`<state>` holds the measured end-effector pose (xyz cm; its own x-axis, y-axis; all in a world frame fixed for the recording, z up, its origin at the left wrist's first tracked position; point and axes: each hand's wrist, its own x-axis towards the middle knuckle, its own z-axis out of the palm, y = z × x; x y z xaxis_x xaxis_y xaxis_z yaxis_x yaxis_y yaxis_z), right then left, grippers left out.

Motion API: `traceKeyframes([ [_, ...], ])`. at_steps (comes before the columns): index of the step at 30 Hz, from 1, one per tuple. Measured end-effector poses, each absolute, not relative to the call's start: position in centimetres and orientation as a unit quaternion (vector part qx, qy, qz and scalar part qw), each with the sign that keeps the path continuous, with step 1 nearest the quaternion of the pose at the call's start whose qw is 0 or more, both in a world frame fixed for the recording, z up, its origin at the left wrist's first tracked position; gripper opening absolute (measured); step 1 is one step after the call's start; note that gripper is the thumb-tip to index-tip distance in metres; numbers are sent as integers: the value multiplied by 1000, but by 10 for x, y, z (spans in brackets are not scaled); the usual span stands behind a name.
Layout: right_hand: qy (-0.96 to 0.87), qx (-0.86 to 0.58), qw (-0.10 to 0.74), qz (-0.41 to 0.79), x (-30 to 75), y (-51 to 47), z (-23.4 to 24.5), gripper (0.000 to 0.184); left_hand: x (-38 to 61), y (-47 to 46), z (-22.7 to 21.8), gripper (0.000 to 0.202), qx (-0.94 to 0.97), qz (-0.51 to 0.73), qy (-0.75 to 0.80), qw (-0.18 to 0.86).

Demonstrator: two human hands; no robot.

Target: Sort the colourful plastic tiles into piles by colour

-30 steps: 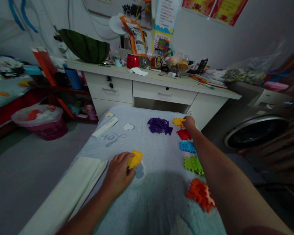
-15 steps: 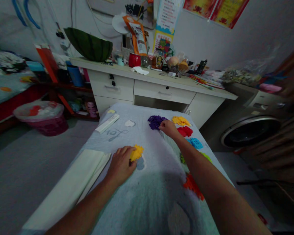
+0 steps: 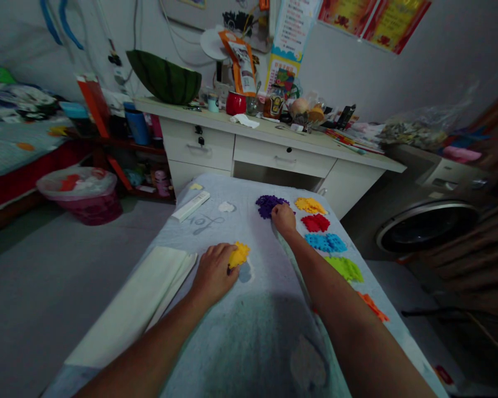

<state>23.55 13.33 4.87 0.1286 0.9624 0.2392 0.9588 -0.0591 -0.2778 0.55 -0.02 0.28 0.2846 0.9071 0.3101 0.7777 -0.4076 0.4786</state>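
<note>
My left hand [image 3: 214, 272] rests low over the cloth-covered surface [image 3: 257, 298], closed round yellow notched plastic pieces [image 3: 240, 254]. A small dark bit shows by its thumb; the palm side is hidden. Further off, my right hand [image 3: 284, 219] has its fingers curled at the near right edge of a pile of purple notched pieces [image 3: 269, 205]. What those fingers pinch, if anything, is hidden. Along the right side lie separate piles: yellow-orange [image 3: 310, 205], red [image 3: 316, 223], blue [image 3: 326, 242], lime green [image 3: 345, 268] and orange [image 3: 373, 307], the last partly behind my right forearm.
A folded whitish cloth [image 3: 133, 301] and a long white box [image 3: 191, 206] lie on the left side. Beyond stands a white desk [image 3: 282, 152] crowded with items. A washing machine [image 3: 423, 199] stands right, a pink bin [image 3: 83, 202] left on the floor.
The whole view has shifted a little, so most things sit further right. My right hand still stays at the purple pile, its forearm baring more of the blue and green piles. My left hand keeps the yellow pieces.
</note>
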Motion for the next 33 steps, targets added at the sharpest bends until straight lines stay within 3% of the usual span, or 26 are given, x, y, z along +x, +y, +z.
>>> traceKeyframes([
  [8,-673,-709,209,13,243,112,55,24,5,0,3,41,795,282,525,113],
  [13,-769,-595,188,141,226,78,56,18,5,0,3,43,798,285,518,119],
  [16,-834,-483,154,219,212,59,50,45,6,0,2,44,797,305,505,129],
  [19,-875,-415,113,221,200,48,44,68,6,1,-1,43,797,320,495,133],
  [26,-881,-430,89,178,192,44,43,42,6,2,-1,42,802,321,486,134],
  [33,-850,-480,100,191,202,38,52,33,6,1,7,42,775,326,524,132],
])
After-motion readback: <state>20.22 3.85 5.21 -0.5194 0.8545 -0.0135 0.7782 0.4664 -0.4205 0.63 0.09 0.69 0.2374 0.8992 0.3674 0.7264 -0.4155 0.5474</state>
